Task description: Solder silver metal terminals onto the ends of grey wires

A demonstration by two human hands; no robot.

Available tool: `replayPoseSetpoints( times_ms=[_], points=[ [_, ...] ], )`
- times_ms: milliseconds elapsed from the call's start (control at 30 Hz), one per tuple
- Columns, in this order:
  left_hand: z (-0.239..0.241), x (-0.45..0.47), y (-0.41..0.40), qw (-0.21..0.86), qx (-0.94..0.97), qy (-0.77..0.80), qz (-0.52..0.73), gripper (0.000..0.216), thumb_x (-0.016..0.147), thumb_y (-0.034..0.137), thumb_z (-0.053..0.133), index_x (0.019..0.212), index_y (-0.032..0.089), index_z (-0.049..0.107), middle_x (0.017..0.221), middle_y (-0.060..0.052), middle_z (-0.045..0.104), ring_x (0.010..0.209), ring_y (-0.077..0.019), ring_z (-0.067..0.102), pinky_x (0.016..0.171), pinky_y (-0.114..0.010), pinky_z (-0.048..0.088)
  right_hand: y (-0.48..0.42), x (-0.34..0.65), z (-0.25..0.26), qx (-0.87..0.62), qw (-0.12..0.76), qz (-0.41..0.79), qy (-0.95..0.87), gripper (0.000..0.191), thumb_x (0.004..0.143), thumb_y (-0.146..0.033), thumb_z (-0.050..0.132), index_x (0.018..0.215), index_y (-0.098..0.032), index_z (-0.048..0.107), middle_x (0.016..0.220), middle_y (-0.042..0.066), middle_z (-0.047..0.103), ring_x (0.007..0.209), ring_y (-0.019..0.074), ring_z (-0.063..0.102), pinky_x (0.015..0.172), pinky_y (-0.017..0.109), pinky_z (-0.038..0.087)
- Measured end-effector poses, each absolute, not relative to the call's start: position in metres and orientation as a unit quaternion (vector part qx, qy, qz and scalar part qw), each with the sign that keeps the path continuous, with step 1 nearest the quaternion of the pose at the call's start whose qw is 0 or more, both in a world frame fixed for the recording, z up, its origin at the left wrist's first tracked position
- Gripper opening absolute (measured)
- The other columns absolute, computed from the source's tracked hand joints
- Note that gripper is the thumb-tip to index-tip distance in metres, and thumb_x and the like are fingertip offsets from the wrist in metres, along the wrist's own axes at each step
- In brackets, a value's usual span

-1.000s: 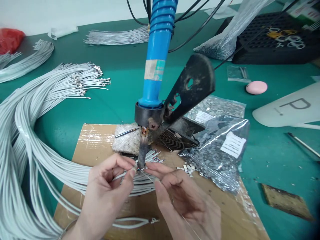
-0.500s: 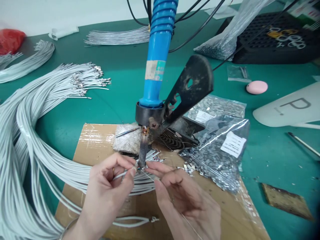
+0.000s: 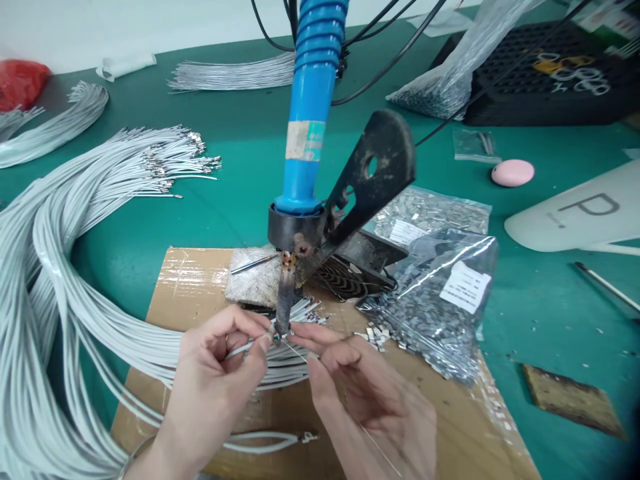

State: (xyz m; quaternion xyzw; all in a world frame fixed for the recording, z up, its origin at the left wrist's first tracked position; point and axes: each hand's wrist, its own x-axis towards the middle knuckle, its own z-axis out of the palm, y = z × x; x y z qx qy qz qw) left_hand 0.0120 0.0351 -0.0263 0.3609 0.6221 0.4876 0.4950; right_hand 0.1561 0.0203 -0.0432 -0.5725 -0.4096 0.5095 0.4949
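Under the tip of a blue-handled soldering iron [image 3: 306, 133], fixed tip-down in a black holder [image 3: 296, 225], both hands meet. My left hand [image 3: 220, 373] pinches the end of a white cable [image 3: 240, 351] close to the hot tip. Between the thumb and fingers of my right hand [image 3: 370, 393] runs a thin solder wire [image 3: 295, 351], its end at the tip; its tail trails below the palm. The joint itself is too small to make out. Beneath the hands lie more white cables [image 3: 285, 380] on a cardboard sheet [image 3: 200, 280].
A large bundle of white cables [image 3: 55, 267] fills the left. Behind the right hand are a bag of small metal parts [image 3: 430, 307] and loose pieces [image 3: 376, 335]. A small fan [image 3: 350, 273] stands behind the iron. A sponge [image 3: 573, 401] and white cup [image 3: 575, 210] sit at right.
The iron and its holder appear slightly farther left and more upright. My right hand has shifted slightly left; both hands keep their grips at the tip.
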Motion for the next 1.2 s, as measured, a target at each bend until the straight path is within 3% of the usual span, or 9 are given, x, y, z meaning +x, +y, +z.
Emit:
replayPoseSetpoints(
  times_ms=[1200],
  points=[
    [-0.024,0.012,0.032,0.479,0.378,0.637,0.471,0.017,0.085,0.012,0.077,0.070,0.019,0.072,0.082,0.000,0.075,0.066,-0.0089,0.067,0.061,-0.012,0.051,0.027,0.167,-0.047,-0.540,0.486,0.477,-0.495,0.020,0.093,-0.023,0.071,0.074,-0.025,0.065,0.106,0.006,0.086,0.098,0.0228,0.083,0.086,0.030,0.066]
  ],
)
